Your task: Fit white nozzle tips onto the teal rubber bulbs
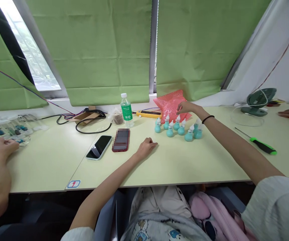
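Several small round teal bottles [188, 136] with white pointed tips stand in a cluster on the pale table. Over them hangs my right hand [186, 107], its fingers bent down and closed at the white tip of a small teal bottle [176, 126] in the back part of the group. How firmly they grip the tip is hard to make out. My left hand [146, 148] rests on the tabletop in front of the cluster, to its left, with loosely curled fingers and nothing visible in them. A pink bubble-wrap bag [171, 103] lies behind the bottles.
Two phones, one black-screened [99, 147] and one red-edged [121, 140], lie left of my left hand. Behind stand a water bottle [127, 112] and a black cable [94, 132]. Rightward are a screwdriver [263, 145] and a green fan [258, 100]. Other people's hands [2, 149] show at both sides.
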Action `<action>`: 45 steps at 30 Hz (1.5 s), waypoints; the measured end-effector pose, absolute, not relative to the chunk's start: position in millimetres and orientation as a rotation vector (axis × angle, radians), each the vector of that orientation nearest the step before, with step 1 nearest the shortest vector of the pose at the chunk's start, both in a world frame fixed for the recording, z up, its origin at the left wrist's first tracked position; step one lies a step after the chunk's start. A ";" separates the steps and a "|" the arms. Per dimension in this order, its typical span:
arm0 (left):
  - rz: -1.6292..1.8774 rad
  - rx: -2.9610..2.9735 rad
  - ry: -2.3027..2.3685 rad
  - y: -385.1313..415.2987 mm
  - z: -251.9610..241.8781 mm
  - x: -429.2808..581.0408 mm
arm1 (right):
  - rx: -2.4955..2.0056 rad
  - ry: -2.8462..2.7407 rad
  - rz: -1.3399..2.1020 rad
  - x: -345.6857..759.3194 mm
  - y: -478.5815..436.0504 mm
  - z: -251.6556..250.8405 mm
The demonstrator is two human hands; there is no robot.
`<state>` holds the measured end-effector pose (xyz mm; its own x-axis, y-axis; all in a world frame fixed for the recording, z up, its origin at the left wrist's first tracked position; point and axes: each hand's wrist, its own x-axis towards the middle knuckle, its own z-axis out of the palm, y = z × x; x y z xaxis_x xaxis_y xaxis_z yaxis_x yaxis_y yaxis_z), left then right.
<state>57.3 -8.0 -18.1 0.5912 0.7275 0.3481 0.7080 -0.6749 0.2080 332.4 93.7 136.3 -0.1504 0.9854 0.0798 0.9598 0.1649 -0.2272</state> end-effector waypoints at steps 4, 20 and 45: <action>0.758 2.755 1.090 -11.8 -17.5 56.8 | -1.539 -1.938 -0.231 300.1 45.9 140.0; 0.625 2.778 2.008 -19.1 13.6 5.2 | -1.327 -2.330 -0.011 192.2 -37.7 -16.6; 0.693 2.645 1.636 -23.5 -1.7 31.9 | -1.292 -1.932 0.140 202.2 -31.0 -25.7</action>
